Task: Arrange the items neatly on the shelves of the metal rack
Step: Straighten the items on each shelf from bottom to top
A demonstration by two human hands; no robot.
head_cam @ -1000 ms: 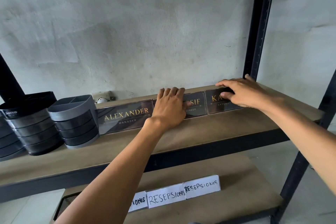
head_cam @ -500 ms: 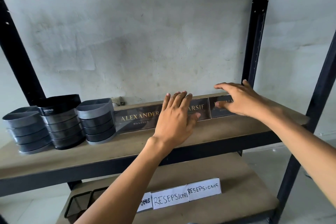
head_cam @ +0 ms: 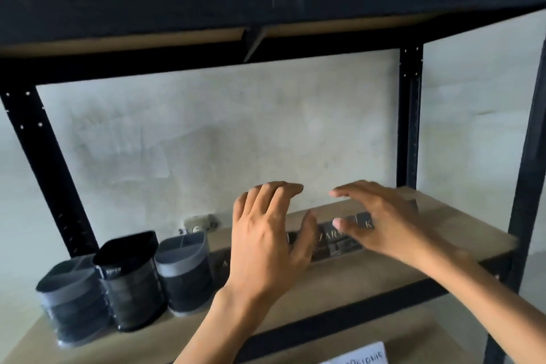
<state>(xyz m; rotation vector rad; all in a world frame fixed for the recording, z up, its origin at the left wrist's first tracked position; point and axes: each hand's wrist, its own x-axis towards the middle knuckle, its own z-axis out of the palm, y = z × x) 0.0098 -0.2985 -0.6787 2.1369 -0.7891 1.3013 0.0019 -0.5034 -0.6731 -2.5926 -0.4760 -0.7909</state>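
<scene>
Hands hover: left grip (head_cam: 266, 242) and right grip (head_cam: 384, 224), fingers spread, holding nothing, above dark gold-lettered nameplates (head_cam: 334, 241) lined front-facing on the brown wooden shelf (head_cam: 369, 278), likely squaring the row; grey plastic organiser stacks (head_cam: 183, 278) sit at eight o'clock.

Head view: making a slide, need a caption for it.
Left hand and right hand, both open, over dark nameplates on a rack shelf; three holder stacks at left.

Motion blur smears the nameplates (head_cam: 334, 242) behind the left hand (head_cam: 266, 242), which hides most lettering; below the right hand (head_cam: 387, 224), a handwritten label (head_cam: 360, 357) is cut by the bottom edge.
</scene>
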